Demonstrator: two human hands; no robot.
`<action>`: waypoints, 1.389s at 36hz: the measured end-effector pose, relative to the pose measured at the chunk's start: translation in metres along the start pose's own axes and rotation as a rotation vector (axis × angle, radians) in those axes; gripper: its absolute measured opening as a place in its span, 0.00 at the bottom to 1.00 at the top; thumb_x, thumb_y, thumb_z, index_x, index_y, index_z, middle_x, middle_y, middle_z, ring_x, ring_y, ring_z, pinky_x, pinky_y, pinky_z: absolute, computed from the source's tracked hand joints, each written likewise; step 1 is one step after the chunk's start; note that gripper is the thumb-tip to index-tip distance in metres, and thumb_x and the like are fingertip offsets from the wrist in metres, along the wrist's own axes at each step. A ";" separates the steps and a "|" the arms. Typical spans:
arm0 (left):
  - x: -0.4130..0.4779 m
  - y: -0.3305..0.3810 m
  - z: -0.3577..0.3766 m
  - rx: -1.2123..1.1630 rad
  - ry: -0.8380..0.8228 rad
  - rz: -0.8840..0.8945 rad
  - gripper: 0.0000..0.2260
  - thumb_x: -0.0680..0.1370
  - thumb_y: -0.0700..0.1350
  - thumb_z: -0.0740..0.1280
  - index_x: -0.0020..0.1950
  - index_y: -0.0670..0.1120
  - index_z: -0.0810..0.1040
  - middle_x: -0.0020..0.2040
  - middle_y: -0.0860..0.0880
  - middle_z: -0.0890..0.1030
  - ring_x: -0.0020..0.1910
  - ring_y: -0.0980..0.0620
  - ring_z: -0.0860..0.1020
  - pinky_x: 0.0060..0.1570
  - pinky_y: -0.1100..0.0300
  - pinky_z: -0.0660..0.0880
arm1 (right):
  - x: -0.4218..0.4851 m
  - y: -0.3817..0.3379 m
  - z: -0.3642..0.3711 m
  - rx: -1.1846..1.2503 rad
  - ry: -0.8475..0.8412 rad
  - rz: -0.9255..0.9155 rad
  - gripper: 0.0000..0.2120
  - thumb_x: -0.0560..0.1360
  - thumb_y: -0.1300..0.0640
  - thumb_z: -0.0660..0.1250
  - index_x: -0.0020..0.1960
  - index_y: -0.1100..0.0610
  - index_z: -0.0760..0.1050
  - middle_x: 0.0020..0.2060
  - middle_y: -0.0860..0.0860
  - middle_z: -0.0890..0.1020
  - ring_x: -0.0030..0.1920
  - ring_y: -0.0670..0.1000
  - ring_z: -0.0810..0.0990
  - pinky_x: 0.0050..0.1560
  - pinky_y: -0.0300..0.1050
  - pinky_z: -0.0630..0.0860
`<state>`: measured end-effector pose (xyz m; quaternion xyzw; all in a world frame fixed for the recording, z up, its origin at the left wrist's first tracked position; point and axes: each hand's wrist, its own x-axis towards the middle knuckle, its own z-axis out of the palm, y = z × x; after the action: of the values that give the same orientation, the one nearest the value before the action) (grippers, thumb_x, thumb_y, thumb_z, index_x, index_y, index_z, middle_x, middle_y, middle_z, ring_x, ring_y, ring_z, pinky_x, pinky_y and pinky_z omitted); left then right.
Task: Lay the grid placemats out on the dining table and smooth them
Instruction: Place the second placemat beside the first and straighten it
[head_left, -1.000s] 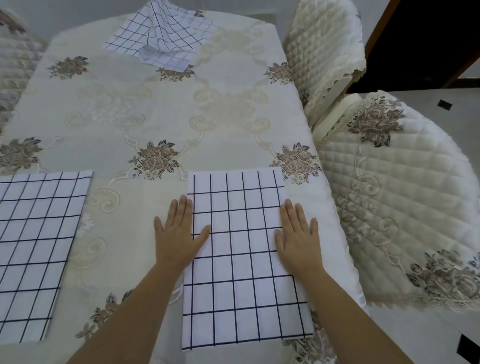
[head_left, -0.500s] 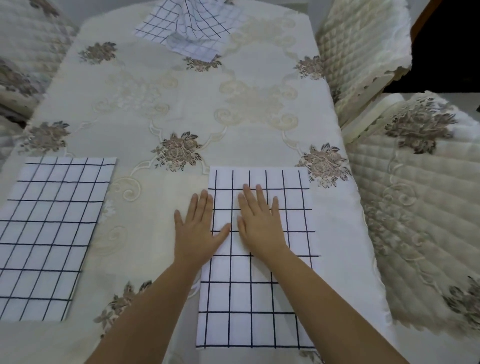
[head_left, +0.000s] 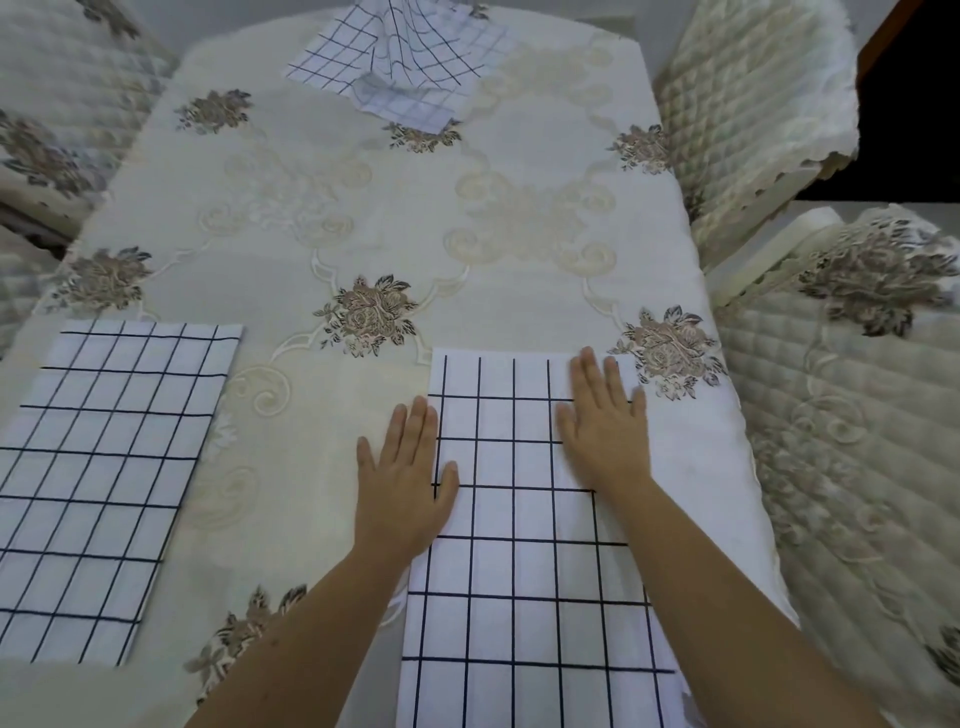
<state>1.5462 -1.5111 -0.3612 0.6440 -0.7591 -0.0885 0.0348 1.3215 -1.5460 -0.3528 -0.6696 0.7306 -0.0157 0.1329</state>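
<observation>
Head view: near placemat (head_left: 524, 519), white cloth with a dark thin-line grid, rectangular, lies flat at the right near part of the tabletop (head_left: 363, 218). Left hand (head_left: 402, 483) flat, palm down, fingers (head_left: 415, 426) spread slightly and straight, holding nothing; it straddles the mat's left edge, thumb on the cloth, the other fingers mostly on the tablecloth just beside it. Right hand (head_left: 605, 421) also flat and extended, gripping nothing, pressed on the mat's far right part, fingertips near the far edge; slightly motion-blurred, so exact contact at the corner is hard to tell. Second placemat (head_left: 104, 467) lies flat at the left, well apart. Crumpled grid cloth (head_left: 410, 57) rumpled at the far end. Tablecloth cream, embroidered with brownish flower motifs and pale scrolls. Quilted chair covers (head_left: 857, 415) on the right, same floral trim, scalloped edges.
</observation>
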 end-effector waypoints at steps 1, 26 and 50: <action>0.000 0.000 0.001 -0.003 0.002 -0.004 0.29 0.76 0.54 0.51 0.74 0.42 0.61 0.75 0.46 0.62 0.73 0.47 0.62 0.63 0.36 0.63 | 0.002 0.006 -0.002 0.000 0.002 0.019 0.37 0.69 0.42 0.29 0.77 0.52 0.43 0.76 0.45 0.43 0.76 0.50 0.42 0.74 0.56 0.43; 0.001 0.001 0.002 0.005 0.021 -0.037 0.30 0.73 0.56 0.53 0.72 0.42 0.65 0.73 0.46 0.65 0.73 0.51 0.57 0.64 0.38 0.63 | 0.008 -0.112 0.013 0.143 -0.167 -0.510 0.34 0.74 0.42 0.36 0.75 0.54 0.56 0.76 0.48 0.55 0.76 0.51 0.51 0.73 0.59 0.47; 0.001 0.002 0.005 -0.019 0.024 -0.023 0.30 0.75 0.56 0.50 0.73 0.41 0.64 0.74 0.45 0.63 0.73 0.47 0.63 0.63 0.36 0.63 | -0.049 -0.099 0.005 0.202 -0.216 -0.025 0.25 0.82 0.53 0.45 0.77 0.56 0.43 0.76 0.50 0.40 0.76 0.53 0.37 0.73 0.60 0.40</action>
<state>1.5436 -1.5112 -0.3654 0.6534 -0.7502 -0.0881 0.0491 1.4222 -1.5070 -0.3297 -0.6596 0.6984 -0.0185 0.2773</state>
